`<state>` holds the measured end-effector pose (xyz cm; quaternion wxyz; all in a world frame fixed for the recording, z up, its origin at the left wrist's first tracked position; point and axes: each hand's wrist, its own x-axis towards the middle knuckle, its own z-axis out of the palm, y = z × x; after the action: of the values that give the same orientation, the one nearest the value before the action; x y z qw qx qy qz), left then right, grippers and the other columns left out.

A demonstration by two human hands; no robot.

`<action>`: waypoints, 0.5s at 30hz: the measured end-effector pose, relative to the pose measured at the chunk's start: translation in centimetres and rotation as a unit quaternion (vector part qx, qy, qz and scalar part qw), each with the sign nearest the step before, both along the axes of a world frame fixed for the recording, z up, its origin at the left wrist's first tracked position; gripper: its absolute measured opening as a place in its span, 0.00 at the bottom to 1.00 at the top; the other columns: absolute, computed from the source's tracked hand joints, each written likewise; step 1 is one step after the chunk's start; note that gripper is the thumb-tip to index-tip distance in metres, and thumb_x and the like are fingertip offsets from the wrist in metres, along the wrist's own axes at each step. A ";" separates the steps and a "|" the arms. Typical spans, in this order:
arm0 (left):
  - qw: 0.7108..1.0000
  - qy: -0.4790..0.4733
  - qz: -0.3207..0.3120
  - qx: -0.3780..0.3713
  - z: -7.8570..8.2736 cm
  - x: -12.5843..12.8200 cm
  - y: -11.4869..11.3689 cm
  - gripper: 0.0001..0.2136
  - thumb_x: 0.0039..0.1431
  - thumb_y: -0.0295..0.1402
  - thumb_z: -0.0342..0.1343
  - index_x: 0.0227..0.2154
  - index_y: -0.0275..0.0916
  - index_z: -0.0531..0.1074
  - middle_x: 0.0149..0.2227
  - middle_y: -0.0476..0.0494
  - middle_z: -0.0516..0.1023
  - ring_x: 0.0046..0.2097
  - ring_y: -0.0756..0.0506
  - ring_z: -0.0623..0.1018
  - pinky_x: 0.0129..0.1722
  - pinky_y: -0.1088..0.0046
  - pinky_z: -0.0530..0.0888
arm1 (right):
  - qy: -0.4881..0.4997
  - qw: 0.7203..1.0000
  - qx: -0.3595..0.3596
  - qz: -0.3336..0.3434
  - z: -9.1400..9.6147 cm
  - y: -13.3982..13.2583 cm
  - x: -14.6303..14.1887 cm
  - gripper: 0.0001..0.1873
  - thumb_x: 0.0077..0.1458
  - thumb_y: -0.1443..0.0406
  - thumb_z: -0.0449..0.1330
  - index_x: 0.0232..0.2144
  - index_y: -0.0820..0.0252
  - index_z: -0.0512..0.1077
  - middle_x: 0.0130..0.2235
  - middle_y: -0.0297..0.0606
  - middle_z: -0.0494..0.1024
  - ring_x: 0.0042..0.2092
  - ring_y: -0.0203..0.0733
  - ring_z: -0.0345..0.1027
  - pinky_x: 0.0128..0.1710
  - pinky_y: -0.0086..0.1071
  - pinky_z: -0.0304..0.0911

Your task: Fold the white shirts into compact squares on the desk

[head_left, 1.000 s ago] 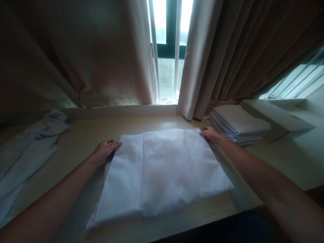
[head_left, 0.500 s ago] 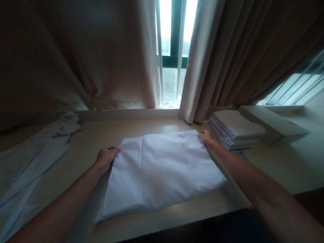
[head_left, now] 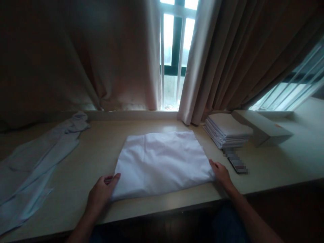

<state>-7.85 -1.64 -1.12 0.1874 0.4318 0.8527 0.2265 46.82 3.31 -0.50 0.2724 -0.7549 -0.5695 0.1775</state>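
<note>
A folded white cloth point(head_left: 162, 162) lies flat on the tabletop in front of me, with soft wrinkles over its surface. At its near left corner my left hand point(head_left: 102, 192) pinches the edge, thumb on top and fingers curled beneath. My right hand point(head_left: 220, 173) grips the right edge close to the near corner, its fingertips partly hidden by the cloth.
A pale table point(head_left: 101, 152) runs below a window with brown curtains point(head_left: 126, 67). Loose white fabric point(head_left: 43, 158) lies crumpled on the left. To the right are a stack of folded cloths point(head_left: 227, 130), a white box point(head_left: 263, 126) and a blurred dark flat object point(head_left: 236, 162).
Both hands have slid from the far corners of the cloth towards its near corners. The cloth's near edge now sits farther from the table edge, and the dark object shows more fully.
</note>
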 end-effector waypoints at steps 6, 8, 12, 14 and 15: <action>0.999 -0.012 -0.012 0.035 -0.4 0.8 -3.8 0.31 0.49 0.59 0.49 0.44 0.37 0.72 0.45 0.37 0.76 0.46 0.38 0.76 0.47 0.62 0.70 | 0.030 0.992 0.119 -0.001 0.3 -3.0 -1.5 0.23 0.55 0.47 0.54 0.27 0.60 0.73 0.30 0.40 0.76 0.33 0.42 0.67 0.34 0.31 0.58; 0.999 0.001 -0.013 0.052 -0.4 1.0 -3.8 0.31 0.50 0.59 0.48 0.43 0.37 0.73 0.45 0.37 0.76 0.45 0.38 0.75 0.48 0.62 0.70 | 0.026 0.989 0.148 0.000 0.4 -3.3 -1.1 0.20 0.54 0.49 0.56 0.27 0.60 0.73 0.31 0.41 0.76 0.35 0.44 0.67 0.36 0.32 0.59; 0.994 0.055 0.002 0.094 -0.2 1.7 -3.8 0.32 0.48 0.60 0.48 0.42 0.35 0.73 0.43 0.36 0.74 0.46 0.36 0.74 0.48 0.59 0.70 | 0.055 0.981 0.183 0.021 0.5 -4.0 -0.8 0.17 0.52 0.52 0.57 0.29 0.61 0.74 0.34 0.41 0.77 0.38 0.44 0.68 0.39 0.33 0.60; 0.996 0.047 0.004 0.080 0.2 2.1 -3.9 0.31 0.47 0.60 0.50 0.42 0.36 0.73 0.41 0.37 0.75 0.44 0.36 0.74 0.46 0.60 0.71 | 0.086 0.981 0.169 0.037 0.6 -4.2 -1.2 0.17 0.53 0.53 0.57 0.30 0.60 0.75 0.33 0.40 0.78 0.36 0.43 0.69 0.37 0.32 0.60; 0.997 0.036 0.006 0.068 0.4 2.1 -4.0 0.30 0.47 0.59 0.50 0.41 0.37 0.73 0.40 0.38 0.76 0.42 0.37 0.75 0.45 0.60 0.71 | 0.099 0.981 0.160 0.041 0.7 -4.3 -1.5 0.17 0.53 0.53 0.56 0.31 0.60 0.75 0.32 0.39 0.78 0.34 0.42 0.69 0.36 0.32 0.60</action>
<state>-5.71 -5.62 -0.74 0.1254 0.4466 0.8439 0.2694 45.36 -0.95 0.22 0.4369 -0.6566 -0.5913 0.1687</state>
